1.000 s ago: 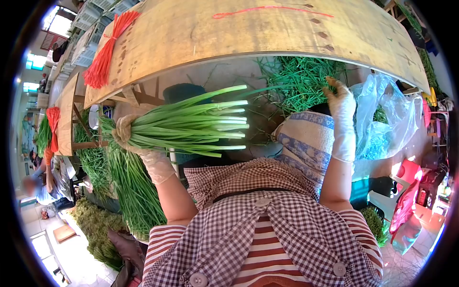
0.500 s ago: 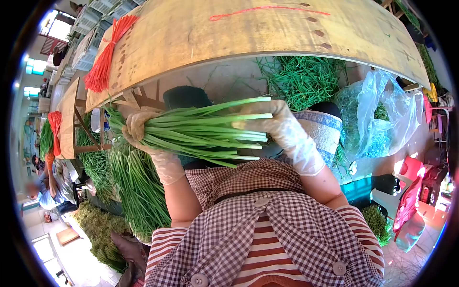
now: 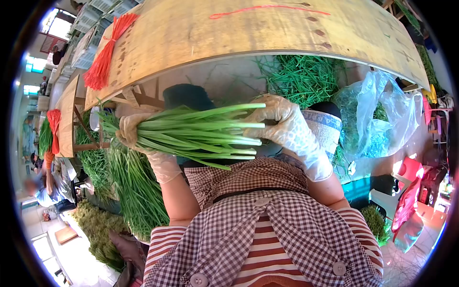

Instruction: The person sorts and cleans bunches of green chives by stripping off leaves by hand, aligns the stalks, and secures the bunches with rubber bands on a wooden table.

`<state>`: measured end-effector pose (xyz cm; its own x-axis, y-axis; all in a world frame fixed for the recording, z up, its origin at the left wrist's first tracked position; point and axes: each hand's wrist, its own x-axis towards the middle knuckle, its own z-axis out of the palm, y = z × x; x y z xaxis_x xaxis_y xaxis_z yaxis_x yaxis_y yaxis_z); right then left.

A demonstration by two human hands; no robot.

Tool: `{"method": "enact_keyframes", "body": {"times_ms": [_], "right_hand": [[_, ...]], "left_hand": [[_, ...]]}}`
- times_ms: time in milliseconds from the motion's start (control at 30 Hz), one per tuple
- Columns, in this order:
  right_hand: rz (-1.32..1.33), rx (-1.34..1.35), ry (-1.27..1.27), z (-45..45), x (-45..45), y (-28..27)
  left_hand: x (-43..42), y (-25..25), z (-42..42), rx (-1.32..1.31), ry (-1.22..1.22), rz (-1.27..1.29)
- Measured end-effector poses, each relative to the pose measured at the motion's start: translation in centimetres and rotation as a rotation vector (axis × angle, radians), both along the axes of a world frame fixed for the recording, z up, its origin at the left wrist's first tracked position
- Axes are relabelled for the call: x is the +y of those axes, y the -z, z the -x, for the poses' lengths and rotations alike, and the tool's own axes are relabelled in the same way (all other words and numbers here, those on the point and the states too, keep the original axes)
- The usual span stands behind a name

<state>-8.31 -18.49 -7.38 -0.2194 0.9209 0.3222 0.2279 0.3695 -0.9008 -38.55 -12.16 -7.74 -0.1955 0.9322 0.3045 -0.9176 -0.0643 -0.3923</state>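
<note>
A bunch of garlic chives (image 3: 191, 131), long flat green leaves with white stem ends, lies crosswise in front of my apron. My gloved left hand (image 3: 131, 130) is closed around its leafy side, with leaf tips sticking out beyond the fist. At the white ends on the other side, my gloved right hand (image 3: 279, 122) has its fingers bent in a pinch on the stalks. Its exact grip is partly hidden. Below my left forearm stands a large heap of more chives (image 3: 136, 186).
A wooden table (image 3: 229, 36) spans the front, bearing a bundle of red ties (image 3: 111, 50) and one loose red tie (image 3: 267, 7). Green trimmings (image 3: 303, 79) lie on the floor beneath, beside a clear plastic bag (image 3: 377, 119). Another person (image 3: 48, 184) sits at far left.
The chive bunch and my left hand have shifted slightly left and down. My right hand has turned, bringing its fingers to the front of the stem ends.
</note>
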Motion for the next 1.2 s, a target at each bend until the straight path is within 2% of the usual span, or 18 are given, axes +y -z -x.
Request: {"method": "enact_keyframes", "body": {"times_ms": [33,100,200,300,333,433,467,600,700,733,833,867,967,1000,1033,1100,1167,1200], "right_hand": [[-0.09,-0.081,-0.008,0.3,0.1,0.4],[0.075,-0.179,-0.011,0.6,-0.9,-1.0],[0.142,-0.251,0.011,1.7,-1.6,-0.4],[0.169,-0.012,0.0,2.6,-1.6,0.9],[0.407,0.06,-0.062,2.4,-1.7,0.6],[0.77,0.195,-0.116,2.6,-1.3,0.9],[0.741,0.23,-0.129,3.1,-1.2,1.4],[0.987,0.455,-0.231,2.8,-1.4,0.2],[0.981,0.468,-0.218,2.8,-1.3,0.9],[0.968,0.364,-0.208,2.7,-1.2,0.7],[0.622,0.12,-0.201,2.5,-1.4,0.6],[0.507,-0.039,-0.175,2.3,-1.4,1.1],[0.472,-0.014,-0.093,1.4,-1.9,1.0],[0.367,-0.09,-0.07,0.7,-2.0,1.8],[0.118,-0.233,-0.057,-0.6,-2.0,1.8],[0.439,-0.066,0.005,-3.3,-1.6,0.9],[0.563,0.081,0.39,-6.8,-1.0,2.4],[0.46,-0.237,0.54,-8.9,-0.5,4.4]], "left_hand": [[-0.1,-0.2,0.0,0.01,-0.009,-0.009],[-0.2,-0.6,0.0,0.031,-0.028,-0.028],[-0.4,-0.9,-0.1,0.064,-0.048,-0.022],[-0.4,-1.2,-1.0,0.07,-0.044,-0.072],[-0.4,-1.2,-1.1,0.077,-0.051,-0.076],[-0.5,-1.3,-1.1,0.096,-0.056,-0.093],[-0.6,-1.4,-1.2,0.103,-0.045,-0.103],[-0.8,-1.5,-1.3,0.102,-0.021,-0.123],[-0.7,-1.1,-1.0,0.151,0.008,-0.123],[-0.7,-1.1,-1.0,0.173,-0.006,-0.116],[-0.7,-1.2,-1.1,0.2,-0.02,-0.102],[-0.6,-1.2,-0.8,0.181,-0.004,-0.105],[-0.6,-1.6,-0.7,0.119,0.013,-0.092],[-0.7,-1.7,-0.7,0.097,0.014,-0.084],[-0.7,-1.7,-0.1,0.087,-0.028,-0.065],[-0.6,-1.8,1.2,0.067,-0.111,-0.028],[-0.9,-2.0,2.0,0.048,-0.141,-0.009],[-0.9,-1.7,3.1,0.031,-0.142,0.006]]}}
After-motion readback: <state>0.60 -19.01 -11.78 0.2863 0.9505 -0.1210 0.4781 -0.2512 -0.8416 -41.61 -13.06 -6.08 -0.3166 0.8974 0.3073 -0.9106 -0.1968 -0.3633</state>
